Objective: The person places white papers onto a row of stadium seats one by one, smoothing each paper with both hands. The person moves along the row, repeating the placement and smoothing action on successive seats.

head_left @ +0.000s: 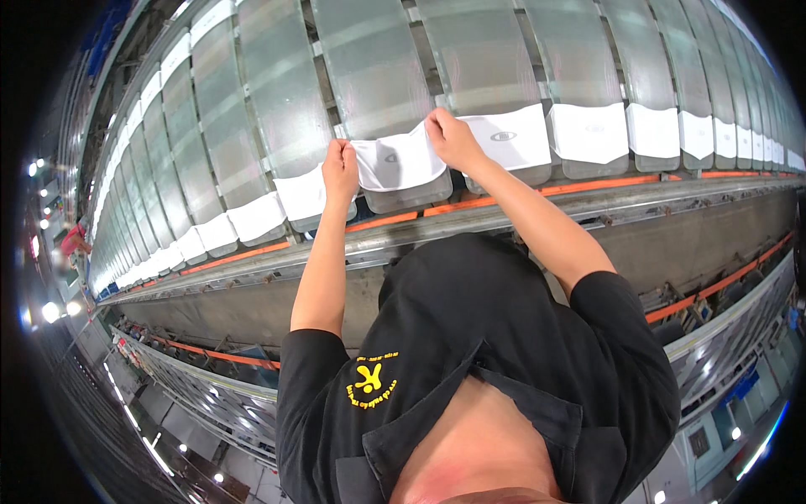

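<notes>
A white fabric piece (405,170) with a small grey oval mark lies across the near end of a glossy grey-green board (374,71). Its upper left corner is pinched in my left hand (339,175), whose fingers are closed. At the upper right corner, my right hand (453,139) has its fingers closed on the same cloth. Between the two hands the top edge sags and a fold shows. Beside my right hand, another white fabric piece (508,139) with a similar mark lies on the adjoining board. One more white piece (300,195) lies left of my left hand.
Similar boards in a long row curve away to both sides, with white pieces at their near ends. An orange strip (470,204) and a metal rail (537,206) run along the near edge. Far left, a person in red (75,241) stands by the row.
</notes>
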Tool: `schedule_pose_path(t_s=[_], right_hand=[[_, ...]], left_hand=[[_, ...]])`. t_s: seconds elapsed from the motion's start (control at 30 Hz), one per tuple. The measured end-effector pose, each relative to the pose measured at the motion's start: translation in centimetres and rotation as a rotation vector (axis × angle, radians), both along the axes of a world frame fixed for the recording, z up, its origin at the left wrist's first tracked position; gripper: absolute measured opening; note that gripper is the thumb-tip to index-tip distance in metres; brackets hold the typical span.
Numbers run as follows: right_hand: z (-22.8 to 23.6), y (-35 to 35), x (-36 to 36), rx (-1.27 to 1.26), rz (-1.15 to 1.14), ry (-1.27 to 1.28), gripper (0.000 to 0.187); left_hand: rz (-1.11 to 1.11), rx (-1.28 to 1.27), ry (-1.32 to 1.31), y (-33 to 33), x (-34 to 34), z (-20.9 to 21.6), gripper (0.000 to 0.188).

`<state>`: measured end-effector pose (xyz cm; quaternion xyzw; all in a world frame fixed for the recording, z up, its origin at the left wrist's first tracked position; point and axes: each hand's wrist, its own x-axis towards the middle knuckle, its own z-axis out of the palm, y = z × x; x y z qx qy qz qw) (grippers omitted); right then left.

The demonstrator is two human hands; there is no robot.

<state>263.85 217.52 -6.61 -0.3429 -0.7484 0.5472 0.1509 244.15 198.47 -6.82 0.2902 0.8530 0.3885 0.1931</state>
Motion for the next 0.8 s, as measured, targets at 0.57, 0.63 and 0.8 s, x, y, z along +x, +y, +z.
schedule_pose_path(t_s=[0.57, 0.63, 0.8], right_hand=[[1.8, -6.2, -2.0, -0.437, 0.044, -0.085, 0.045], [3.2, -7.4, -2.2, -0.585, 0.062, -0.026, 0.045], [5.2, -8.9, -1.3, -0.456, 0.156, 0.043, 0.045]], left_hand=[[0.035, 0.188, -0.716, -0.8, 4.4, 0.6, 0.033], [0.003, 0.202, -0.657, -0.8, 5.5, 1.5, 0.033], [-0.003, 0.237, -0.624, -2.0, 6.9, 2.8, 0.030]])
